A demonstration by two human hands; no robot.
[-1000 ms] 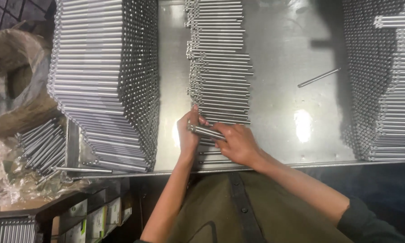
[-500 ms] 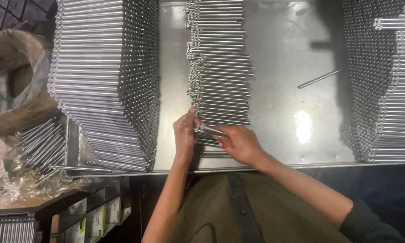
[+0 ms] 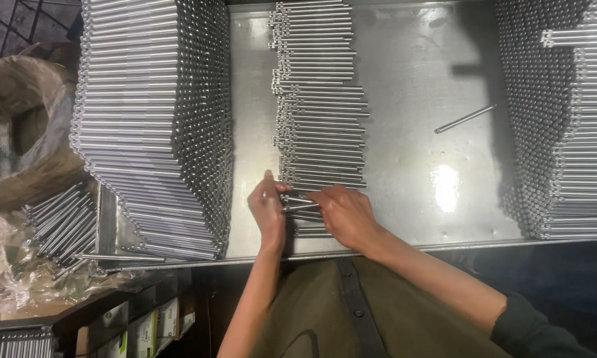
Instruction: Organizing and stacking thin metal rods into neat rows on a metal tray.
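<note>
A flat row of short steel rods [image 3: 322, 113] runs down the middle of a shiny metal tray [image 3: 418, 159]. At the row's near end, my left hand [image 3: 266, 209] and my right hand [image 3: 345, 215] pinch a few loose rods [image 3: 298, 204] between them, one hand at each end. The held rods lie slightly askew against the neat row. Both hands rest close to the tray's front edge.
A tall stack of steel rods [image 3: 152, 119] fills the tray's left side and another stack [image 3: 564, 119] the right. One stray rod [image 3: 464, 119] lies on bare tray. Outside at left are loose rods [image 3: 63, 222], crumpled plastic [image 3: 10, 265] and a brown bag [image 3: 20, 132].
Both hands stayed at the near end of the middle row, shifting slightly as the fingers adjusted the few rods held between them.
</note>
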